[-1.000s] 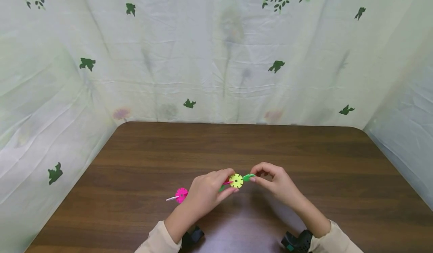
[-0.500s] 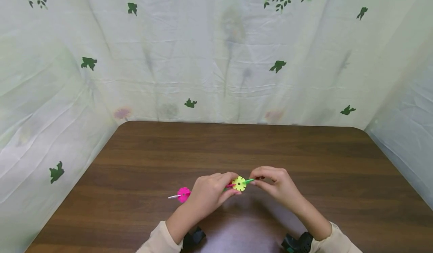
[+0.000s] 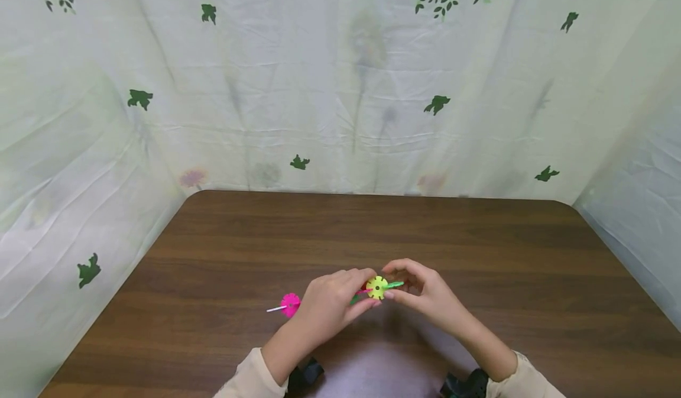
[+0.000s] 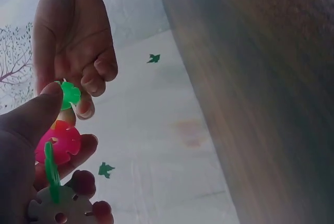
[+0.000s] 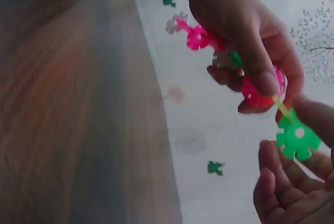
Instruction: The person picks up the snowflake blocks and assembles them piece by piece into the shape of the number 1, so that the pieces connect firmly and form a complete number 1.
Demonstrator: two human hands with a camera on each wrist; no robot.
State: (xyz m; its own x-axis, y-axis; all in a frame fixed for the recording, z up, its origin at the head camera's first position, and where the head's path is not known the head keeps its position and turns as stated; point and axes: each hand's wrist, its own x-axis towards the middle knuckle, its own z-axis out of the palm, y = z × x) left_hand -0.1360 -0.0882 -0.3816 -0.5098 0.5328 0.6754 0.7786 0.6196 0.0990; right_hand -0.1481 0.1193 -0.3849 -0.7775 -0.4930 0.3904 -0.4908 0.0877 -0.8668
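A chain of notched plastic discs runs through my left hand [image 3: 327, 297]; its fingers and thumb grip a pink disc [image 5: 255, 89] near the right end. Beyond the fingertips a yellow disc [image 3: 377, 288] faces the head camera. Slotted into it, a green disc [image 5: 298, 136] forms the right end. My right hand [image 3: 425, 288] curls its thumb and fingers around this end, thumb close against the yellow disc. Another pink disc [image 3: 290, 305] and a pale disc [image 3: 276, 309], seen edge-on, stick out left of my left hand. Its palm partly hides the middle discs.
Both hands are above a brown wooden table [image 3: 239, 238]. A pale cloth [image 3: 330, 78] with green bird and leaf prints hangs behind and at both sides. Dark wrist cameras [image 3: 305, 374] sit under the wrists.
My right fingers have slid left from the green disc's outer edge toward the yellow disc. The green disc has turned more edge-on since a second ago. My left hand keeps its grip.
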